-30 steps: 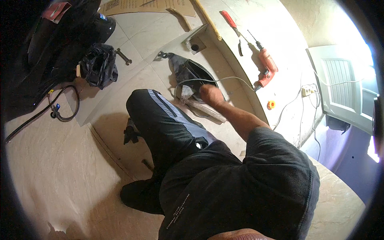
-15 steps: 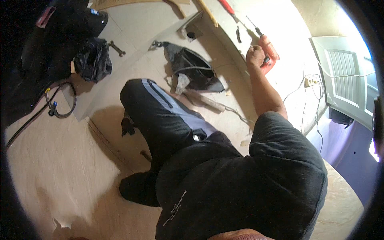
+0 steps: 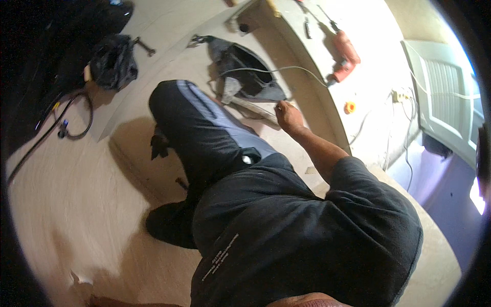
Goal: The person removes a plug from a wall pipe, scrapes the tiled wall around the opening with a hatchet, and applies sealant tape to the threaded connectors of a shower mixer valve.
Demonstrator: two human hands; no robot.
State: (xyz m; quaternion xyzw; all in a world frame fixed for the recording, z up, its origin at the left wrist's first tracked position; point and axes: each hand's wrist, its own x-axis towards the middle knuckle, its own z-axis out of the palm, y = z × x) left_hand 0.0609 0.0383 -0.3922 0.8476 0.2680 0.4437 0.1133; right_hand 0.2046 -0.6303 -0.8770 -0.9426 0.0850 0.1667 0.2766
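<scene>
Pouch (image 3: 238, 60), black and slack-sided, lies gaping on the floor (image 3: 192, 64), its buckle (image 3: 197, 39) at the far end and a pale cord (image 3: 295, 67) draped across it. The fabric looks soft and should fold under a grip; much of any weight would come from contents, which the dark mouth hides. Its best hold is probably the near rim, or the end by the buckle. Close to that near rim, the right hand (image 3: 290, 116) has its fingers curled in, narrow; I cannot tell whether anything is pinched between them. A pale strip (image 3: 255, 110) lies along the pouch's near side, one end just beside the hand; it looks stiff, perhaps brittle, and best taken around its middle. The red drill (image 3: 349, 51), on the raised ledge (image 3: 373, 77), is likely the heaviest piece, better held by its handle than its cord. A sliver of skin (image 3: 128, 303) at the lower edge may belong to the left arm; the left hand's state I cannot tell.
</scene>
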